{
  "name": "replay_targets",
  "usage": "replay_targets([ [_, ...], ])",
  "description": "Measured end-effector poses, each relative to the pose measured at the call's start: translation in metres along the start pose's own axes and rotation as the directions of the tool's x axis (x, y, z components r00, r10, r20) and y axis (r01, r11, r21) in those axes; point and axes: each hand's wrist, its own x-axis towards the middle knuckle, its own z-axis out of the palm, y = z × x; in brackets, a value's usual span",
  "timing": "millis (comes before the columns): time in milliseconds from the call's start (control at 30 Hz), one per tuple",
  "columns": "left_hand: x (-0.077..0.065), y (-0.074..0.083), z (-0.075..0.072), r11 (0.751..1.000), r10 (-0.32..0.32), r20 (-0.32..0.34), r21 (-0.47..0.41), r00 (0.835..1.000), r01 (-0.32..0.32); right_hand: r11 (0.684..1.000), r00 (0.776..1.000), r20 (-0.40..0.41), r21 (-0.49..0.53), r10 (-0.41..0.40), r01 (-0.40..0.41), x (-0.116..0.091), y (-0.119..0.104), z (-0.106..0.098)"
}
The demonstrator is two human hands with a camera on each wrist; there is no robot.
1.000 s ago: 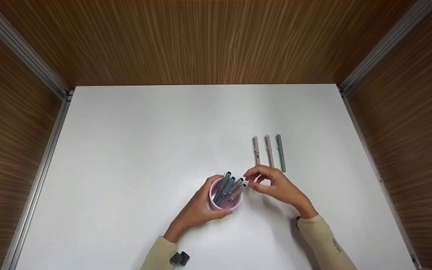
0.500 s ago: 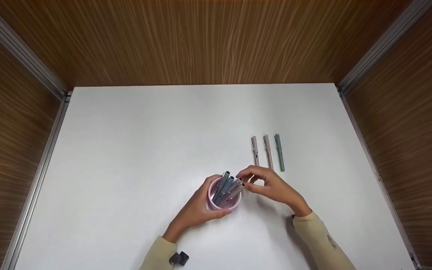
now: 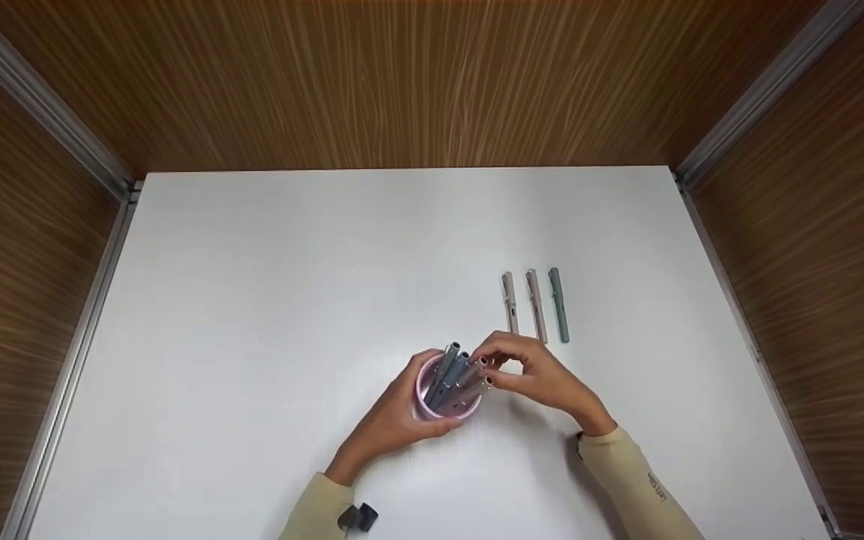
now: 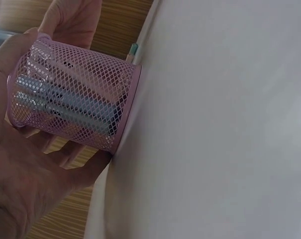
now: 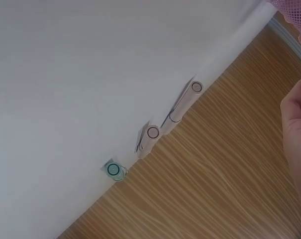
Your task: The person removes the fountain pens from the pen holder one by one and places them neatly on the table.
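My left hand (image 3: 398, 420) grips a pink mesh pen cup (image 4: 75, 94), its fingers wrapped round one side and the thumb along the other. Inside lean several capped pens: a dark grey-green one (image 3: 443, 373), a blue one (image 3: 456, 372) and two pale pinkish ones, their tops above the rim. At the cup's right side, my right hand (image 3: 541, 373) pinches the top of a pale pink pen (image 3: 472, 371) between thumb and fingers. The other pale pen (image 3: 479, 388) stands just below the thumb. In the right wrist view only an edge of that hand (image 5: 297, 124) shows.
Beyond the right hand, three pens lie side by side on the white table (image 3: 289, 300): a pale pink pen (image 3: 510, 300), a second pinkish pen (image 3: 536, 304) and a green pen (image 3: 559, 304). Wood-grain panels (image 3: 402, 82) enclose the table's back and sides.
My right hand has moved left to the pens in the cup, and its fingers have closed on a pale one. The two pale pen tops have shifted slightly. The left hand stays put.
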Motion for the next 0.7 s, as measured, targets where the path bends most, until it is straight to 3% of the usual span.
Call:
replay_targets([
  [100,0.0,0.0,0.0,1.0,0.003,0.002,-0.005,1.0,-0.003,1.0,1.0,-0.02,0.015,-0.011,0.011,0.001,-0.002,0.001],
  [367,0.0,-0.001,0.0,1.0,-0.001,0.0,-0.003,1.0,0.001,0.998,0.995,-0.09,0.033,0.05,-0.047,-0.005,0.021,0.001],
  [700,0.001,0.0,0.001,0.999,0.016,-0.005,-0.042,1.0,-0.017,0.996,0.976,-0.213,0.087,0.038,-0.02,-0.005,0.018,0.0],
])
